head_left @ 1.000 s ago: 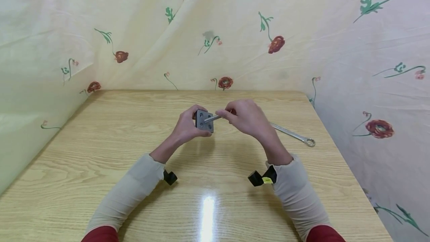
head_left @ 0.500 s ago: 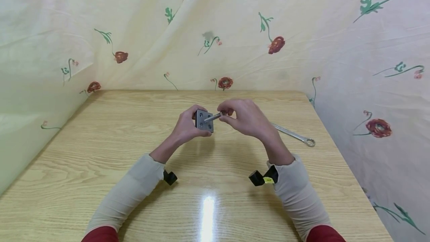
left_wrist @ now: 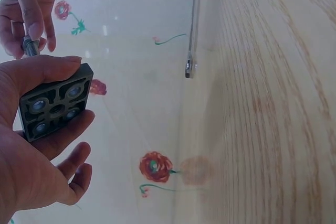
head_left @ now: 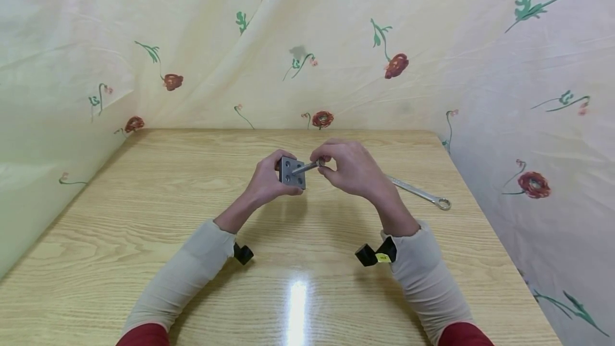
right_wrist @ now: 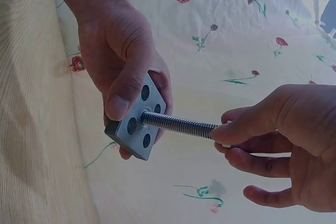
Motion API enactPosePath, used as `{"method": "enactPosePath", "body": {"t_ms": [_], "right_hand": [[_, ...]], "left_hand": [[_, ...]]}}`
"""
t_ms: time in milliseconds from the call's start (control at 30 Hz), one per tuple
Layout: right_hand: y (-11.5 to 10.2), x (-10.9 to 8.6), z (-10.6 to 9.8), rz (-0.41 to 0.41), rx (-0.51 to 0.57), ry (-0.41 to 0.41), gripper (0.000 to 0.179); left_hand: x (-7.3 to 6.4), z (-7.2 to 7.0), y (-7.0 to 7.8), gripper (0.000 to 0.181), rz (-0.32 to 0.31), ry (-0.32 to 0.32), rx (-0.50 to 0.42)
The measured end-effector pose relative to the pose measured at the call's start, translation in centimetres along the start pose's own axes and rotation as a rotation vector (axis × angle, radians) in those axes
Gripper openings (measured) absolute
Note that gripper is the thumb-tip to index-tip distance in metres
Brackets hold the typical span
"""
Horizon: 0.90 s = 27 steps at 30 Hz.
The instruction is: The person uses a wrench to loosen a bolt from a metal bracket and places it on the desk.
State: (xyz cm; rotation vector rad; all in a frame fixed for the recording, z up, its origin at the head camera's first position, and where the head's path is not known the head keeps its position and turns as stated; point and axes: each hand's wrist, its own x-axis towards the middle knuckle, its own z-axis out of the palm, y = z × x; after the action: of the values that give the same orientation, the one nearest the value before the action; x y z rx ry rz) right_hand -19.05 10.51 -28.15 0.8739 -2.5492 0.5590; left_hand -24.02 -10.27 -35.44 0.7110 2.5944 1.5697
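In the head view my left hand point(head_left: 266, 179) grips a square grey metal plate point(head_left: 294, 181) by its edges, above the table. The plate has a hole near each corner. A threaded bolt point(right_wrist: 181, 125) stands out from the middle of the plate's face in the right wrist view. My right hand point(head_left: 353, 170) pinches the bolt's outer end between thumb and fingers, partly hiding its head. From the left wrist view, the plate's ribbed back point(left_wrist: 56, 109) shows a dark central hole with no bolt visibly poking through.
A combination wrench point(head_left: 418, 191) lies on the wooden table point(head_left: 192, 292), right of and partly behind my right hand. Flowered cloth point(head_left: 202, 41) hangs behind the table and along its sides. Black wrist cameras point(head_left: 367, 255) hang below both wrists.
My right hand's fingers have shifted back to the bolt's outer end and changed their hold, showing more of the bolt than a second ago. The left hand and plate stay put.
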Motion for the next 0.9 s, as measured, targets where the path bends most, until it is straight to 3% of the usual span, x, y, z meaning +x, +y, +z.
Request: {"method": "enactPosePath", "body": {"t_ms": [233, 567, 767, 900], "right_hand": [[0.3, 0.2, 0.1, -0.036, -0.027, 0.057, 0.014], [1.3, 0.2, 0.4, 0.007, 0.03, 0.114, 0.009], [3.7, 0.2, 0.8, 0.146, 0.102, 0.161, 0.008], [6.1, 0.4, 2.1, 0.211, 0.153, 0.166, 0.007]], "left_hand": [[0.2, -0.1, 0.2, 0.066, 0.001, 0.006, -0.006], [0.7, -0.7, -0.4, 0.067, -0.031, 0.003, -0.051], [1.9, -1.7, -2.4, 0.07, -0.068, 0.016, -0.108], [3.1, -2.5, -4.4, 0.07, -0.091, -0.009, -0.114]]}}
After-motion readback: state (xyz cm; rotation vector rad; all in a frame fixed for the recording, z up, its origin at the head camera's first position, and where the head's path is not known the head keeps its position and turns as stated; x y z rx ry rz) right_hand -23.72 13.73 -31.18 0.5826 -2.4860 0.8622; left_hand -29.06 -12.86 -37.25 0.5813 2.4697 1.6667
